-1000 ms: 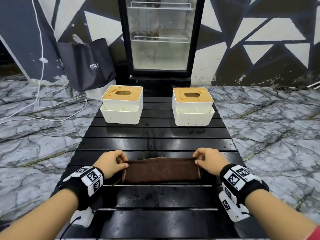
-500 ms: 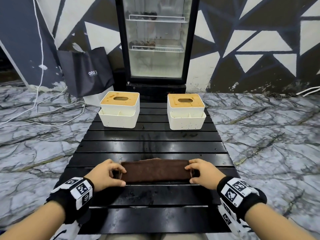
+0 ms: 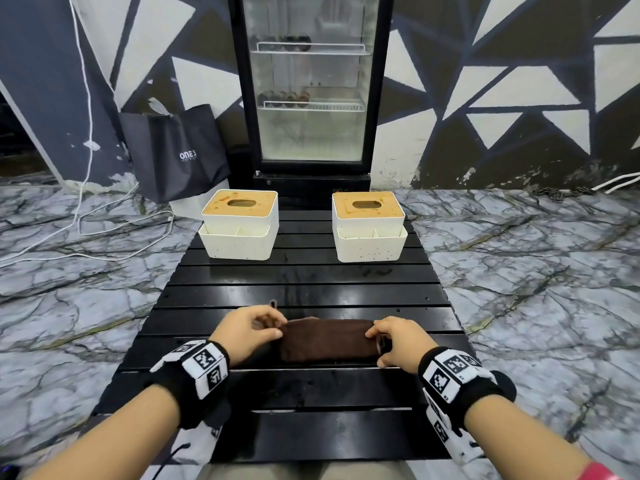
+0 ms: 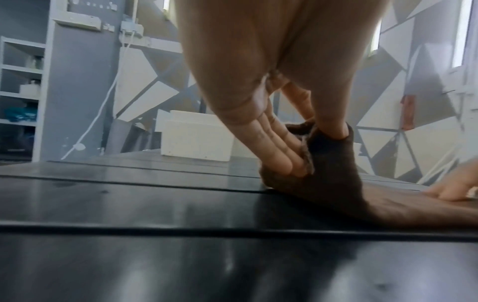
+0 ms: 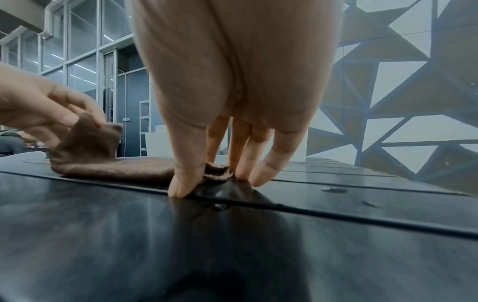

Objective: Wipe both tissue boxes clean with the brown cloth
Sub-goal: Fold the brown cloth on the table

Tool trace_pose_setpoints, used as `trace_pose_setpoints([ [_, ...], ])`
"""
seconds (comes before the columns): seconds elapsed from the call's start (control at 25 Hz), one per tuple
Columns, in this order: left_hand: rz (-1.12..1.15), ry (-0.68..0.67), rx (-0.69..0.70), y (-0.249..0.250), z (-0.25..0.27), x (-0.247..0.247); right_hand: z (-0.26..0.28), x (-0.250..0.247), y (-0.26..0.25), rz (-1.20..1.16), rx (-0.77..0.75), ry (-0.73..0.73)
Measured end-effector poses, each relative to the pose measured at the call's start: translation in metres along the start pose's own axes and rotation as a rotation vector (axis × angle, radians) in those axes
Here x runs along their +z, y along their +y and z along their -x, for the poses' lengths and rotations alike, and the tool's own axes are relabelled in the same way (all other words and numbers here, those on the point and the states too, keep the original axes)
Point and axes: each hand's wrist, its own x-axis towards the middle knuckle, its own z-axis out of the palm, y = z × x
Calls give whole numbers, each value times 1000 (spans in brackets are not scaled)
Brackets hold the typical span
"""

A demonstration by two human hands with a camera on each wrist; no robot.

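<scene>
- I see the brown cloth (image 3: 327, 339) folded into a long strip, lying on the black slatted bench (image 3: 311, 292) on the near side of the two tissue boxes and well apart from them.
- My left hand (image 3: 247, 329) is clamped on the cloth's left end: in the left wrist view the thumb presses the top of the fold while the fingers (image 4: 282, 155) tuck in beside its hemmed edge, and that corner is lifted off the slats.
- My right hand (image 3: 398, 339) pinches the cloth's right end; the right wrist view shows the thumb on one side and the fingers (image 5: 248, 163) on the other, with the bunched edge of the cloth between them, fingertips down on the bench.
- The left tissue box (image 3: 240, 224) stands beyond the cloth and to its left, white with a tan lid that has an oval slot and reddish stains.
- The right tissue box (image 3: 369, 226) stands beyond the cloth and to its right, of the same make, with stains on the lid and specks on its front wall.
- Behind the boxes, off the bench, a glass-door fridge (image 3: 310, 91) stands against the patterned wall, and a dark bag (image 3: 176, 152) leans on the floor left of the fridge.
</scene>
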Motion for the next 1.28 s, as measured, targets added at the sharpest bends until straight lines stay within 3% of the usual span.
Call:
trace_pose_setpoints([
  [0.12, -22, -87, 79, 24, -9, 24, 0, 1, 1, -25, 5, 6],
  [0.28, -226, -192, 156, 40, -17, 51, -1, 2, 4, -52, 1, 6],
  [0.6, -305, -100, 144, 28, -17, 66, -3, 1, 7, -76, -18, 1],
  [0.84, -483, -189, 167, 29, -14, 71, -3, 0, 7, -98, -6, 4],
  [1.0, -573, -241, 205, 27, -11, 69, -5, -6, -2, 0, -25, -68],
  [1.08, -557, -281, 224, 27, -9, 66, -6, -3, -3, -41, -38, -8],
  [1.16, -440, -244, 238, 27, -9, 59, -4, -3, -5, -92, -28, 51],
  [1.28, -303, -53, 175, 19, -10, 39, -5, -7, -20, -220, -96, 127],
])
